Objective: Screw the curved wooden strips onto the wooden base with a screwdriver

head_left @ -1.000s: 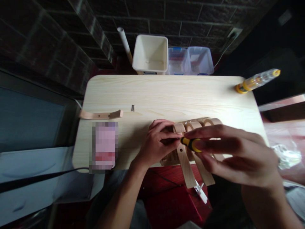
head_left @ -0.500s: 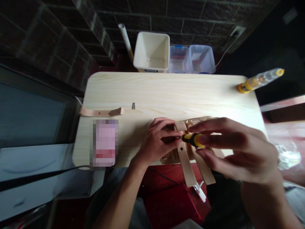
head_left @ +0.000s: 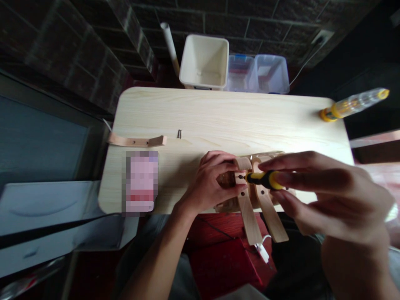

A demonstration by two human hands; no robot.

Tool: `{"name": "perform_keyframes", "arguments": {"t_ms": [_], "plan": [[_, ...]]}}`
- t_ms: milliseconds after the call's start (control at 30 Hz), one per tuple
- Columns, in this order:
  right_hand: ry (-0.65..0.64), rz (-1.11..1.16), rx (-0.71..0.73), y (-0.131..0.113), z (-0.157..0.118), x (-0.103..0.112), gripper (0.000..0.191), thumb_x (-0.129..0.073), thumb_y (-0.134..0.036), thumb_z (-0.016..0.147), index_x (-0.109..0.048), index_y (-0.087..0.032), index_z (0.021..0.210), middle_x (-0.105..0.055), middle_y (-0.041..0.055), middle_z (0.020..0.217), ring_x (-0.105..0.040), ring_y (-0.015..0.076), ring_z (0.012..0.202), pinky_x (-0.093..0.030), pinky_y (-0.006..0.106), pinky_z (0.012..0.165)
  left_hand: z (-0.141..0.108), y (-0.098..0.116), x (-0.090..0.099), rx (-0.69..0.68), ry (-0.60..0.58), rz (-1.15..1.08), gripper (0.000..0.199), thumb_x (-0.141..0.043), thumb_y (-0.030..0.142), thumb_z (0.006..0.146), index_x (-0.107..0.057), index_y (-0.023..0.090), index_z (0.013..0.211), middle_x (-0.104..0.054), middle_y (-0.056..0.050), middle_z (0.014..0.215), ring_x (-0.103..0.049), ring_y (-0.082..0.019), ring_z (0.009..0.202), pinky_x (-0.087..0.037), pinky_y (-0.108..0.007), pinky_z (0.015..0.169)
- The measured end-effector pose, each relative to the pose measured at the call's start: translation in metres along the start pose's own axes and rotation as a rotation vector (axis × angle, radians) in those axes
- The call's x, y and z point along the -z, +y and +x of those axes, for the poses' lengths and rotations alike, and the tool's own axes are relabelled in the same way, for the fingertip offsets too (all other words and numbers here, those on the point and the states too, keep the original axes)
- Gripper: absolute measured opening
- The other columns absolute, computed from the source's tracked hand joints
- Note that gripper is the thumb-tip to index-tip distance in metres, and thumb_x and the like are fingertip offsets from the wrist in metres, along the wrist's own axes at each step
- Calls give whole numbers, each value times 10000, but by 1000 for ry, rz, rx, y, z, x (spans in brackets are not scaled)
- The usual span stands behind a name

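In my right hand (head_left: 337, 189) is a yellow-and-black screwdriver (head_left: 265, 179), pinched at the handle's end between thumb and fingers. Its tip points left at a hole in a curved wooden slat (head_left: 250, 221). My left hand (head_left: 211, 177) grips that slat from the left, thumb below the hole and fingers above. A second curved slat (head_left: 276, 225) lies parallel on the right, with a dark hole showing. Both hang over the table's front edge. Beneath them are more wooden parts, partly hidden by my hands.
A loose curved wooden piece (head_left: 140, 142) and a phone-like blurred object (head_left: 142, 181) lie at the table's left. Small screws (head_left: 179, 134) rest mid-table. A clear, yellow-ended bottle-shaped container (head_left: 353, 106) stands at the right. Behind the table are a cream bin (head_left: 204, 62) and clear boxes (head_left: 271, 73).
My right hand and the screwdriver have drawn back slightly to the right, baring the hole by the tip. The left hand keeps its grip. The whole view has shifted a little.
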State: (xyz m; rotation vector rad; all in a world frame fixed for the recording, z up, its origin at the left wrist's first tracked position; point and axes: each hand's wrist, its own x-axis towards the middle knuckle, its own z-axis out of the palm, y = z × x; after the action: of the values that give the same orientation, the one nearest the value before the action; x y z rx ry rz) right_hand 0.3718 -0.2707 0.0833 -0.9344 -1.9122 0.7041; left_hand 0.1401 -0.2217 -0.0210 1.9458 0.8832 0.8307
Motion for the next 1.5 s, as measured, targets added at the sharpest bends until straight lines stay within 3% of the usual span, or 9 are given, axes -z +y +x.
{"name": "perform_keyframes", "arguments": {"t_ms": [500,700,867,1300,1500], "plan": [[9,4,-32,-2,4,-1,469,-807,1,830,-762,-227,1238,-798,74,1230,-786,278,1124,-714,424,851,0,-3,-3,-39,20,-14,314,-885,403,855,-792,257,1118,-743,-66,1250,-619,-283,1262,-525,-483,1136],[28,-12,-13,-1,4,-4,472,-823,-28,850,-765,-254,1260,-808,62,1205,-789,293,1094,-716,452,822,0,-3,-3,-72,37,1,240,-847,394,898,-804,263,1095,-749,-66,1232,-627,-274,1242,-536,-470,1109],[33,27,47,2,3,-3,495,-857,-48,832,-764,-203,1294,-804,81,1215,-788,293,1089,-716,428,792,1,-2,-2,-64,36,13,260,-851,412,897,-811,250,1096,-755,-70,1232,-631,-279,1248,-529,-477,1130],[-9,54,35,2,4,0,460,-802,27,839,-753,-149,1261,-780,89,1255,-764,263,1170,-699,417,891,1,-2,-1,-79,27,7,263,-841,410,902,-800,264,1117,-758,-65,1241,-633,-281,1252,-544,-475,1118],[22,43,18,0,7,-3,358,-752,18,874,-775,-144,1193,-805,81,1234,-773,246,1161,-681,401,921,0,1,4,-46,-44,-25,343,-805,307,880,-763,260,1218,-676,-76,1468,-586,-302,1383,-501,-505,1184]]}}
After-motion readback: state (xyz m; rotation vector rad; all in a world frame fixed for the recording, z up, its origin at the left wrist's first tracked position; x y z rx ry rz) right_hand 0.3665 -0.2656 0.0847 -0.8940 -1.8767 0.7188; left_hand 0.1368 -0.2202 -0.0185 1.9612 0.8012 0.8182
